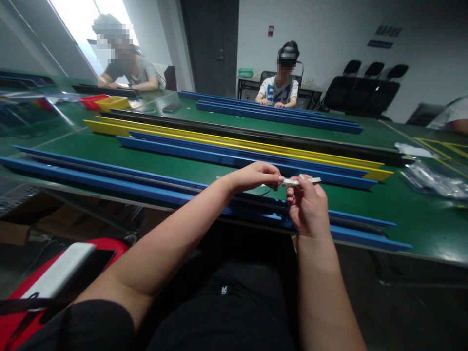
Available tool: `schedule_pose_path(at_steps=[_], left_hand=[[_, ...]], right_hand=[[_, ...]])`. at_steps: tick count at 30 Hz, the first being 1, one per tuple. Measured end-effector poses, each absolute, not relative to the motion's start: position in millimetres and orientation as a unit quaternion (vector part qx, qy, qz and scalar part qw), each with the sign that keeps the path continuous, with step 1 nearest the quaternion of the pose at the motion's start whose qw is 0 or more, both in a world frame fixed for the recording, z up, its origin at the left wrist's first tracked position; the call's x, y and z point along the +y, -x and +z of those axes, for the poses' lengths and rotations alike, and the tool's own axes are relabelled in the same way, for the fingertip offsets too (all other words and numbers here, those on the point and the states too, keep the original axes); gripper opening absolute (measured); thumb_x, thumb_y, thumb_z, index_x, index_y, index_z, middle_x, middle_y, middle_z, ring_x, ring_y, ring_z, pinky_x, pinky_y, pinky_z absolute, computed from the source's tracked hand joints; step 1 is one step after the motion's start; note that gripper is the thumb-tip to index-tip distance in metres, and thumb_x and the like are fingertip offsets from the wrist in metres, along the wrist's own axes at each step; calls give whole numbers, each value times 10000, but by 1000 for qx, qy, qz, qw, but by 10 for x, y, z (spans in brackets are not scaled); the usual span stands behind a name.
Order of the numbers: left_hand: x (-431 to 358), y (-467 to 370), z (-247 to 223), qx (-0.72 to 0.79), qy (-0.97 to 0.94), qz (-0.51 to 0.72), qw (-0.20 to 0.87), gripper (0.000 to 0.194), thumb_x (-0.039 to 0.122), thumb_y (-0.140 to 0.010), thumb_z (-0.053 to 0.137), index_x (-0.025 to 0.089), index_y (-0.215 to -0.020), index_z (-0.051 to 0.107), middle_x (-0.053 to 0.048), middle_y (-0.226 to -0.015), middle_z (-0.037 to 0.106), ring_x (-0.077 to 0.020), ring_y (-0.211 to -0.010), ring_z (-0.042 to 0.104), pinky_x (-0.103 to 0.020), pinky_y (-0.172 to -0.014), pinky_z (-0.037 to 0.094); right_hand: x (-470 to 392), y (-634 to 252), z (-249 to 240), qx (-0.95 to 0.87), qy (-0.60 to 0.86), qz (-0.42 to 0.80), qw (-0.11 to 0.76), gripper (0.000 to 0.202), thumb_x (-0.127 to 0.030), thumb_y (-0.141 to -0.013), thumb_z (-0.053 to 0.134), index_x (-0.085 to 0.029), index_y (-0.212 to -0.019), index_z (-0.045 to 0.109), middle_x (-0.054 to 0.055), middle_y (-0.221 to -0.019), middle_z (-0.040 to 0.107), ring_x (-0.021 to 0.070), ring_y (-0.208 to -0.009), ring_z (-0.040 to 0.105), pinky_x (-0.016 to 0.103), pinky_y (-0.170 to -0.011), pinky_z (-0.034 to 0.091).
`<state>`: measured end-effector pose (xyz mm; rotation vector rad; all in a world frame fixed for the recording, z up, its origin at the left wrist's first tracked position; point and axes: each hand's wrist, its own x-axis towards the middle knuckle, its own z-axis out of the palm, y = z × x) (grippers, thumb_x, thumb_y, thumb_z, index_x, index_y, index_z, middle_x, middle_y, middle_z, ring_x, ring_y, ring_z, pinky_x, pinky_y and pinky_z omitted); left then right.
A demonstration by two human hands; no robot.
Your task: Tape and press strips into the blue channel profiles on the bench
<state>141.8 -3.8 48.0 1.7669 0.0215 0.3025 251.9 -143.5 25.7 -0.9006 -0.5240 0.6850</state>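
Note:
Between my two hands is a small, thin white strip, too small to name more closely. My left hand pinches its left end with thumb and fingertips. My right hand is closed round the other part, with the strip's pale end poking out beyond the thumb. Both hands are held above a long blue channel profile that lies along the near edge of the green table. Part of that profile is hidden behind my hands and arms.
Farther back lie another blue profile, a yellow profile and a black one. Clear plastic bags are at the right. Two people sit across the table. Red and yellow trays stand far left.

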Motion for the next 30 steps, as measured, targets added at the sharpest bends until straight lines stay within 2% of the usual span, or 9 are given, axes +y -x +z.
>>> schedule_pose_path(at_steps=[4,8,15,21,26,30], left_hand=[[-41,-1429,465,14,-762,136,633,357,457,-819,675,118,-739,597,2,-674,569,-80,-620,490,-222,-602,374],[-53,-1443,457,22,-739,153,656,349,467,-806,685,151,-932,608,37,-683,517,-53,-536,391,-195,-491,259],[-91,-1393,506,19,-735,168,656,497,512,-826,654,135,-1149,657,67,-574,379,-54,-468,282,-218,-456,173],[-73,-1385,491,24,-732,151,664,502,543,-812,655,89,-1022,695,62,-564,361,-59,-492,294,-221,-482,195],[-72,-1390,500,16,-752,126,647,475,564,-803,648,95,-867,687,23,-629,480,-62,-540,371,-213,-510,236],[-78,-1385,509,28,-774,116,622,548,620,-848,560,90,-849,697,-19,-658,574,-86,-575,447,-226,-552,324]], right_hand=[[-1421,-2510,257,-236,424,312,817,310,-373,-742,780,-177,-872,579,-16,-752,669,59,-498,561,147,-407,432],[-1426,-2517,255,-253,425,321,808,381,-478,-740,778,-170,-874,597,-24,-696,647,58,-523,581,138,-446,458],[-1418,-2526,218,-260,429,335,797,439,-568,-736,749,-180,-891,612,-6,-758,666,65,-552,600,148,-463,464],[-1413,-2504,231,-251,433,354,790,453,-605,-773,695,-170,-880,625,18,-777,676,87,-556,600,192,-470,466],[-1404,-2496,235,-247,422,359,795,473,-626,-782,673,-167,-872,602,28,-736,671,114,-600,616,206,-484,471],[-1405,-2529,233,-238,418,356,801,472,-636,-778,672,-178,-856,584,17,-733,659,121,-599,625,211,-472,470]])
